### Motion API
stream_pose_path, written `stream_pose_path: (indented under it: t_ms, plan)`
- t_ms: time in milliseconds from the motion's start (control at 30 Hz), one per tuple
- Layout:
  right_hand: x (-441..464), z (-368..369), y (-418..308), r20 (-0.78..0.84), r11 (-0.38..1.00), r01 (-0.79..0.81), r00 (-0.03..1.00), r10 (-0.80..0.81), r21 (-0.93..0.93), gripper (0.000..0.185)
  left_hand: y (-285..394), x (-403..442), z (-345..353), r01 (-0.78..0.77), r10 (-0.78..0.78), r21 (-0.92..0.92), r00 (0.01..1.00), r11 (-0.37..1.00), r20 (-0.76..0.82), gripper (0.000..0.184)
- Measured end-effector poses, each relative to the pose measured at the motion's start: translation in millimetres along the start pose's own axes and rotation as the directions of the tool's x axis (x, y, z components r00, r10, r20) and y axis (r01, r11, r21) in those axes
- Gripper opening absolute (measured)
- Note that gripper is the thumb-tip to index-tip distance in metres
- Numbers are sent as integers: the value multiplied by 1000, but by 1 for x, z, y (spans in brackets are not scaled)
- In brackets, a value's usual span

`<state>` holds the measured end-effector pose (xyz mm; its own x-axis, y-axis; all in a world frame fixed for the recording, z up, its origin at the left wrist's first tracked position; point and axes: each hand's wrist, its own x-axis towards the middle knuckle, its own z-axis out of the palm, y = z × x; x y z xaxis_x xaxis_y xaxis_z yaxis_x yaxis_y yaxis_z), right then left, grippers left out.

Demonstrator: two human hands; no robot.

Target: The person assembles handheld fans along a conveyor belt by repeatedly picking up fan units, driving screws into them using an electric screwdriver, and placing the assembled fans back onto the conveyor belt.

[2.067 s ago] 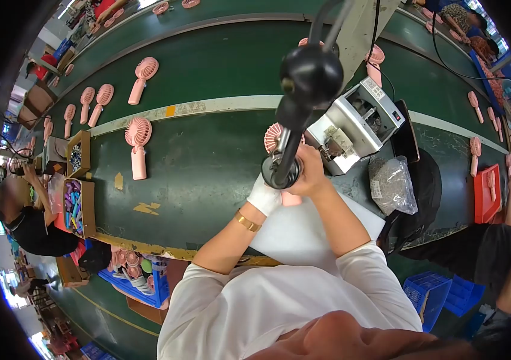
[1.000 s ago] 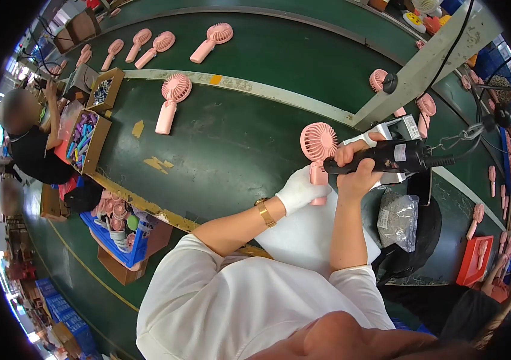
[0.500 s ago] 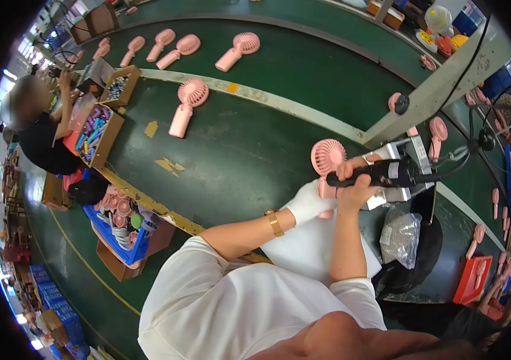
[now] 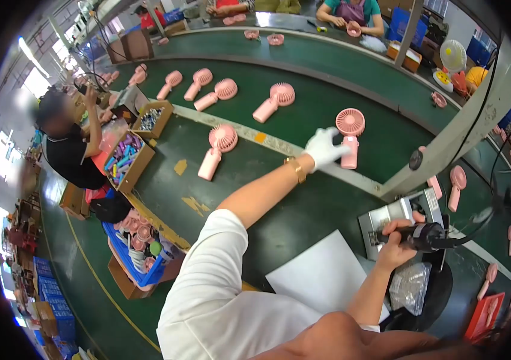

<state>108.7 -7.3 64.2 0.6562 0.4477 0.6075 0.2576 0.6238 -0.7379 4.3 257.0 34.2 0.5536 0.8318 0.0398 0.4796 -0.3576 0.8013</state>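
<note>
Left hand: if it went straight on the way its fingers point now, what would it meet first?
Most likely the pink fan right beside the fingertips of the gloved left hand; depth is unclear, so I can't tell whether they touch.

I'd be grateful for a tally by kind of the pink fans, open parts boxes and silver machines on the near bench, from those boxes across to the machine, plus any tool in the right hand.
Pink fan: 1
Open parts boxes: 2
Silver machine: 1
Black tool in the right hand: 1
Total: 5
</note>
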Motion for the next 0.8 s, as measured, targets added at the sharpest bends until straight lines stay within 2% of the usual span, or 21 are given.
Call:
stream_pose_path:
  t_ms: [33, 100, 133, 167, 200, 233, 333, 400, 467, 500, 600, 633, 667, 700, 733, 800]
  plan:
    - [-1, -1, 1, 16, 1000, -12, 1000, 13, -28, 58, -10, 22, -11, 16, 20, 166, 977, 986, -214, 78]
    - [-1, -1, 4, 23, 997, 1, 1000, 0, -82, 62, -49, 68, -37, 165, 69, 432, 876, 887, -477, 64]
    - [-1, -1, 4, 20, 997, -6, 1000, 7, -78, 63, -61, 84, -54, 357, -49, 515, 855, 779, -517, 59]
    - [-1, -1, 3, 17, 997, -14, 1000, 16, -77, 63, -71, 90, -71, 468, -209, 489, 845, 736, -492, 59]
    - [-1, -2, 3, 20, 997, -25, 999, 27, -75, 64, -99, 103, -74, 537, -277, 458, 809, 708, -519, 52]
    - [-1, -2, 4, 16, 996, -34, 999, 35, -78, 65, -109, 102, -79, 510, -268, 525, 841, 682, -469, 45]
    - [0, -1, 3, 28, 996, -43, 999, 45, -81, 66, -133, 110, -79, 427, -192, 433, 852, 794, -488, 45]
    - [2, 2, -3, 41, 995, -46, 998, 50, -92, 67, -131, 108, -71, 376, -185, 438, 889, 817, -419, 41]
    - [1, 3, -2, 34, 997, -52, 998, 54, -59, 69, -93, 80, -75, 287, -245, 454, 958, 843, -150, 42]
    - [1, 3, -3, 46, 997, -50, 998, 53, -61, 69, -97, 79, -58, 328, -231, 296, 919, 897, -318, 42]
    - [0, 4, -3, 33, 998, -55, 998, 56, -38, 66, -53, 32, -51, 261, -280, 222, 958, 939, 58, 41]
    - [-1, 0, -1, 65, 997, -36, 997, 41, -66, 62, -58, 23, -32, 174, -174, 40, 985, 984, -10, 36]
    - [-1, -4, 0, 99, 995, -14, 995, 24, -98, 58, -52, 11, -21, 77, -35, -352, 992, 933, 123, 30]
    - [-1, -4, 1, 90, 997, 22, 996, -15, -78, 54, -45, -2, -5, 31, 20, -561, 996, 827, 84, 30]
    - [-3, -5, 3, 59, 998, 15, 998, -11, -65, 52, -25, -25, 7, -2, 54, -740, 997, 672, 47, 32]
    - [-6, -3, 7, -113, 983, -97, 990, 79, -158, 50, 14, -84, 10, 186, 90, -864, 963, 468, 255, 32]
